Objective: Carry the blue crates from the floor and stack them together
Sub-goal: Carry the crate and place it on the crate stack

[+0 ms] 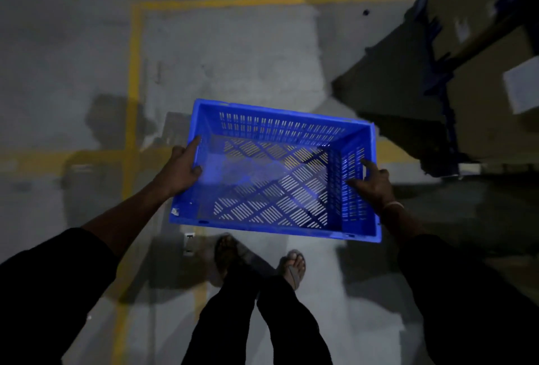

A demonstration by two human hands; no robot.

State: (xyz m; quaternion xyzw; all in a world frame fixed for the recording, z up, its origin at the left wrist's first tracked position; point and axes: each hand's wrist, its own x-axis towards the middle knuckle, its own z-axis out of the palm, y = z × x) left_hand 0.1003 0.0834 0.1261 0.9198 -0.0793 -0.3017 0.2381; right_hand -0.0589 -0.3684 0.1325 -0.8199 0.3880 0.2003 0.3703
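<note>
1 blue crate (274, 172) is held in the air above the grey concrete floor (233, 58), in front of the person and clear of the ground. It is open side up, with slotted walls and a lattice base through which the floor shows. It carries no contents.

The left hand (182, 168) grips the crate's left short wall at the rim: the forefinger lies stretched along the top edge, the thumb is hooked over to the inside, and the other fingers are hidden behind the wall. The right hand (374, 182) holds the right short wall, with thumb and forefinger spread against the inner face of the slotted wall; the remaining fingers are out of sight on the outside. A pale band (393, 205) sits on the right wrist. Both forearms emerge from dark sleeves.

Yellow lines (134, 79) are painted on the floor, forming a corner at upper left of the crate. 2 sandalled feet (294, 267) stand just below the crate's near edge. Cardboard boxes (490, 82) on blue racking stand along the right side, well apart from the crate. The picture is dim and slightly blurred.
</note>
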